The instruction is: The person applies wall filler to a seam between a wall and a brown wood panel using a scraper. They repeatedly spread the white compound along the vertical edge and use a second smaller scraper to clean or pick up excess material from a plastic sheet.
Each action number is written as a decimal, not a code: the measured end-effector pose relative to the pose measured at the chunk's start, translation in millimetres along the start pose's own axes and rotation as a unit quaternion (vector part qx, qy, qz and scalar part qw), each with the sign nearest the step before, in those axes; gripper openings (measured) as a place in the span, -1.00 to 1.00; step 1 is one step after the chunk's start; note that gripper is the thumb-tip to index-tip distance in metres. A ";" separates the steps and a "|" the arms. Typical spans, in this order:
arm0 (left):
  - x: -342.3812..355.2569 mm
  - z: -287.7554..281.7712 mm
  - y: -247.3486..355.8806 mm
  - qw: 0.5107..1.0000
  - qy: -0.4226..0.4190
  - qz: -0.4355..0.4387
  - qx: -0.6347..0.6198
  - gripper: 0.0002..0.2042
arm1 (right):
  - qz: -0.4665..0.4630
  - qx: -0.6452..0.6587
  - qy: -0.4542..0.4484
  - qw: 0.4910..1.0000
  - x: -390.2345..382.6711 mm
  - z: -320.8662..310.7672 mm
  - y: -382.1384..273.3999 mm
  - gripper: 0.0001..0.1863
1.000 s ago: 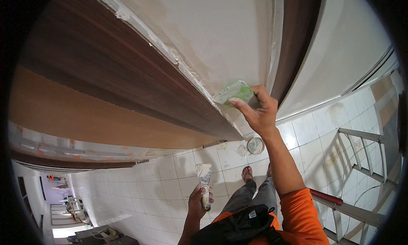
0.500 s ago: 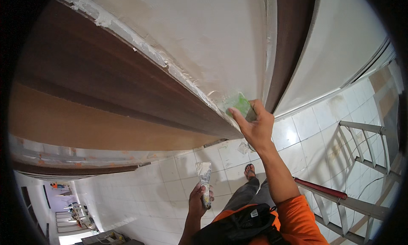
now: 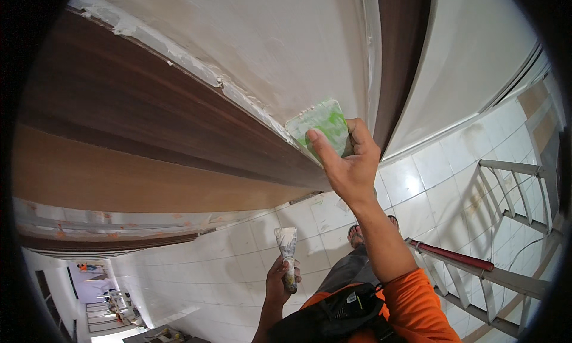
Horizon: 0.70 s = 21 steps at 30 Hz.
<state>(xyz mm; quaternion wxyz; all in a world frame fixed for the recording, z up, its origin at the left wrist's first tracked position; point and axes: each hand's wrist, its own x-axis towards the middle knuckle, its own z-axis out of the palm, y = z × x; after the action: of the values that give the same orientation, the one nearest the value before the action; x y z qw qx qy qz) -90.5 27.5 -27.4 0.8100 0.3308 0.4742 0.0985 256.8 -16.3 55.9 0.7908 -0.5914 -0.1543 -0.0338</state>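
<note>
- The step looks like smoothing pale filler point(image 3: 193, 63) where the white wall point(image 3: 280, 39) meets the dark panel point(image 3: 137, 87); long, even strokes along that seam would likely leave the cleanest finish.
- A low, steady tilt of the scraper point(image 3: 331, 126), with light and equal pressure across its edge, should spread the filler without gouging it.
- The upper edge of the scraper carries clumps of filler; wiping them onto the knife point(image 3: 286, 242) between strokes would probably prevent ridges.
- The ragged lumps higher up the seam likely call for an extra pass, with care not to smear the panel's brown face.
- The scraper is in the right hand point(image 3: 353, 159), pinched with the thumb lying across its near face; it sits at the wall beside the seam, though whether its edge presses there I cannot tell.
- The left hand point(image 3: 276, 280) is closed round the handle of the knife, lower down and well apart from the scraper, its coated blade pointing up toward the panel, over the tiled floor point(image 3: 238, 283).
</note>
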 end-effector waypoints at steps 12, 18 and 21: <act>6.0 -5.2 1.4 1.000 0.004 -0.013 0.011 -0.59 | -0.005 -0.147 -0.023 0.989 -24.2 -36.1 55.7 -0.68; 2.2 -6.9 2.1 1.000 0.011 -0.014 0.016 -0.58 | -0.044 -0.036 0.007 0.998 -15.3 -25.5 20.2 -0.71; 4.3 -6.8 2.2 1.000 0.009 -0.010 0.016 -0.58 | -0.097 -0.033 0.020 0.995 -0.5 -9.2 3.7 -0.73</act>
<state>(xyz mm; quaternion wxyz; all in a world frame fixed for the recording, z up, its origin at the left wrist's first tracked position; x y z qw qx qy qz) -93.5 34.1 -31.4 0.8011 0.3376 0.4867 0.0859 259.1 -24.0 49.9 0.7666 -0.5988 -0.1936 -0.1275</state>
